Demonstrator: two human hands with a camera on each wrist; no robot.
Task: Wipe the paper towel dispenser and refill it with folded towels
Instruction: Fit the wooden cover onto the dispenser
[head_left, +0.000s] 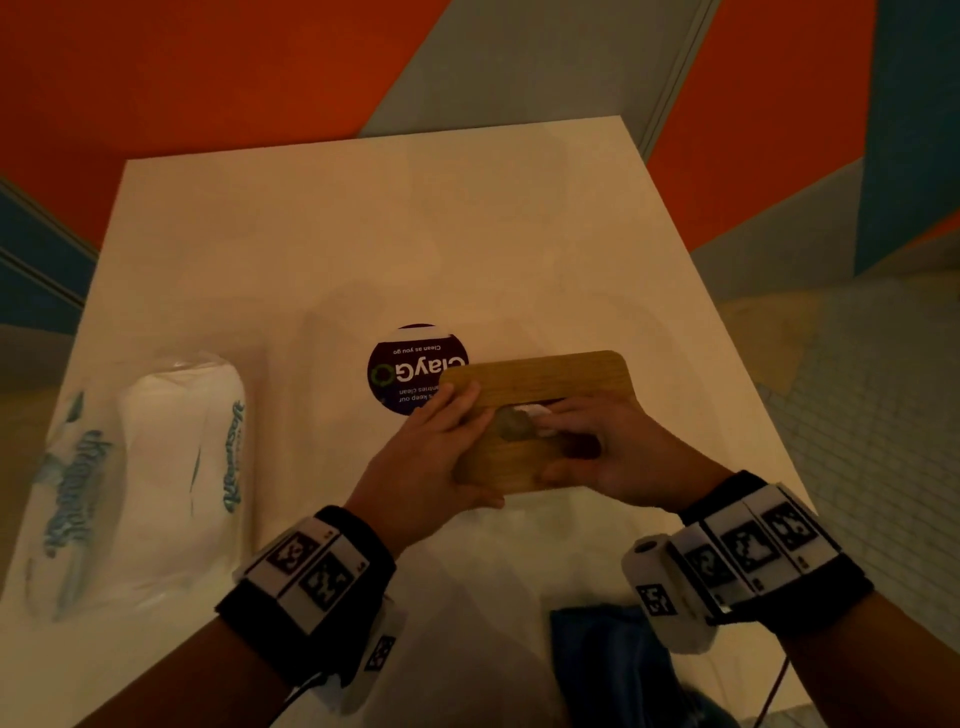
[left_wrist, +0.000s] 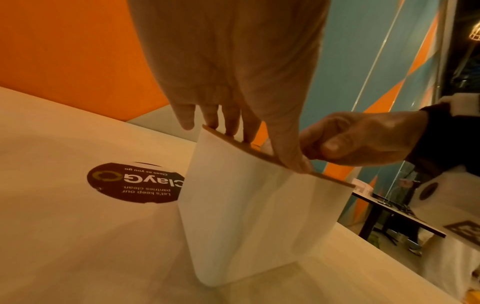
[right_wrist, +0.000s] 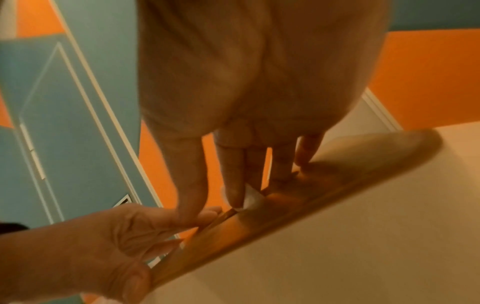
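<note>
1. Broadly, the white table (head_left: 467, 218) carries everything, with a round dark sticker (head_left: 400, 364) near its middle that the dispenser partly covers.
2. At the table's left side lies a plastic towel pack (head_left: 145, 483), well apart from the hands; whether it has been opened I cannot tell.
3. A blue cloth (head_left: 597, 660) lies at the near edge, in nobody's grasp — so I judge the wiping done or set aside, though nothing here proves it.
4. The dispenser (left_wrist: 246, 216) stands upright just right of the table's centre: a white body under a wooden lid (head_left: 540, 384) with a slot.
5. The left hand (head_left: 431, 467) steadies it, fingers (left_wrist: 231, 121) straight and flat on the lid's top, thumb along its near edge.
6. The right hand (head_left: 618, 452) works at the slot, thumb and forefinger pinching a bit of white towel (right_wrist: 250, 197) that shows there.
7. My reading — the refill looks largely in, with the lid on and the top towel being drawn or tucked through the slot; what may remain is seating that towel and clearing the pack and cloth.
</note>
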